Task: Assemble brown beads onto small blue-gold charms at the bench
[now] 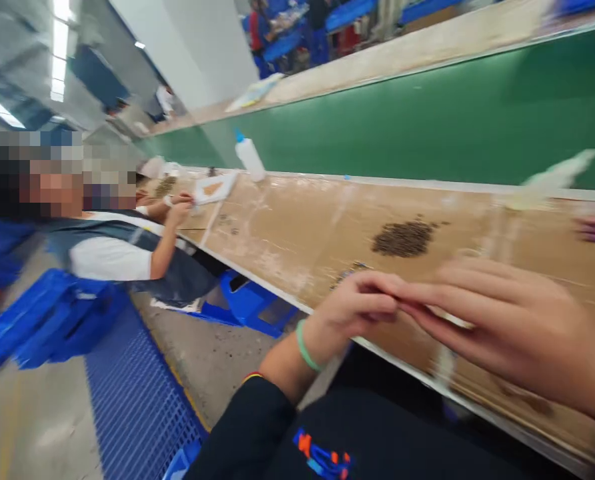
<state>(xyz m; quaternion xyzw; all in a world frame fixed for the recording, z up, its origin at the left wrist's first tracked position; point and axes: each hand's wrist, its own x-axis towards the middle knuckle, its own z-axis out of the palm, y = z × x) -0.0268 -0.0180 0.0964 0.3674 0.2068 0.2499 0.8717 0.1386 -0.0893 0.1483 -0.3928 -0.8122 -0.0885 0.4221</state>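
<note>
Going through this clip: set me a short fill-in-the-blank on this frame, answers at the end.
The left hand, its fingertips meeting the right hand, wears a ____ wristband.
A heap of dark brown granules lies on the ____ bench top.
The white plastic squeeze bottle has a ____ cap.
The co-worker wears a dark ____ over a white shirt.

Missing words: pale green; tan; blue; vest.
</note>
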